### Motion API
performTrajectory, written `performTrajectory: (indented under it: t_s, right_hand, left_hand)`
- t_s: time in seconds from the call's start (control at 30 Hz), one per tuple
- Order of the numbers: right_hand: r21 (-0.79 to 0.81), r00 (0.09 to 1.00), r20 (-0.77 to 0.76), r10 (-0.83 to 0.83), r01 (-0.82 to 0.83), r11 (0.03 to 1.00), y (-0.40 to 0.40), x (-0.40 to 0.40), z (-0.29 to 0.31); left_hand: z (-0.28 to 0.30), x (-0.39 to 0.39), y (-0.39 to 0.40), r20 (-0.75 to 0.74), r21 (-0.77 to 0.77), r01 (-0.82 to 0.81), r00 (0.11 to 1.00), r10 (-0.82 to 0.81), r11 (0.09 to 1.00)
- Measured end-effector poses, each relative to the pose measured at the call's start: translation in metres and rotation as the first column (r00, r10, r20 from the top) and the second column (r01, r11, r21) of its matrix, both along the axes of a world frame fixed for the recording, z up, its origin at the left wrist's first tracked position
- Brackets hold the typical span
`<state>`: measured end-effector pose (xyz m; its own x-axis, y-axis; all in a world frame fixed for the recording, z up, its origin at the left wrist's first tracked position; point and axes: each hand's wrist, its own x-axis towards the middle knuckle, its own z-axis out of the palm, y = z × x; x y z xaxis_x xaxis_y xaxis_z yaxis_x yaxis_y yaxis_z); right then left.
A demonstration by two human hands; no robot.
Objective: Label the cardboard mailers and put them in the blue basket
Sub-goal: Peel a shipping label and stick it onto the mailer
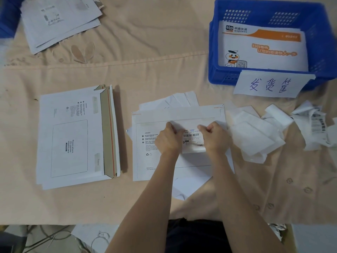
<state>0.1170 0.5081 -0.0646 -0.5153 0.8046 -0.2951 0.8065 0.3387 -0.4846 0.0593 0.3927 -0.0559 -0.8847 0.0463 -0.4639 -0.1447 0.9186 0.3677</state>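
Left of both grips lies a stack of mailers [73, 136]. The left grip [168, 138] and right grip [215, 137] each pinch the label [192, 136] over the mailer [145, 152] beneath them. Beyond the right grip stands the blue basket [213, 52].

**Makeshift parcel-packing station**

Work surface is a peach cloth [145, 52] with stitched seams and embroidered flowers, more bedding or tablecloth than bench. On it: stacks of white courier mailers [73, 136], a blue basket [226, 77] with a handwritten paper sign [269, 84], a heap of peeled label backings [255, 132]. Loose cables [51, 236] on the floor below. Informal shipping setup, likely a home or small shop.
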Motion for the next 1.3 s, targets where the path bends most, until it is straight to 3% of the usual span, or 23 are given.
performTrajectory:
  t_s: [0.17,0.27,0.47,0.6,0.87,1.3]
  right_hand:
    - [0.003,0.999,-0.038,-0.006,0.006,1.000,0.001,0.005,0.000]
    - [-0.107,0.998,-0.038,-0.049,0.045,0.993,0.004,0.011,0.007]
    - [-0.480,0.978,0.187,0.088,0.013,0.877,0.015,0.023,0.028]
    - [-0.579,0.949,0.260,0.180,0.004,0.815,0.007,0.027,0.017]
    - [-0.635,0.959,0.245,0.142,0.048,0.771,0.002,0.053,0.021]
    - [-0.463,0.995,0.069,0.075,-0.035,0.886,-0.019,0.077,0.015]
  left_hand:
    - [0.005,-0.001,-0.003,-0.004,-0.026,0.049,0.999,-0.050,0.998]
    - [0.009,0.000,-0.004,0.046,-0.073,0.093,0.995,-0.090,0.993]
    - [0.025,0.008,-0.015,0.370,-0.083,0.117,0.926,-0.078,0.990]
    - [0.027,0.020,-0.023,0.555,0.065,0.050,0.828,-0.078,0.997]
    - [0.025,0.042,-0.032,0.568,0.229,-0.211,0.822,0.045,0.950]
    - [0.016,0.067,-0.036,0.405,0.281,-0.194,0.912,0.067,0.940]
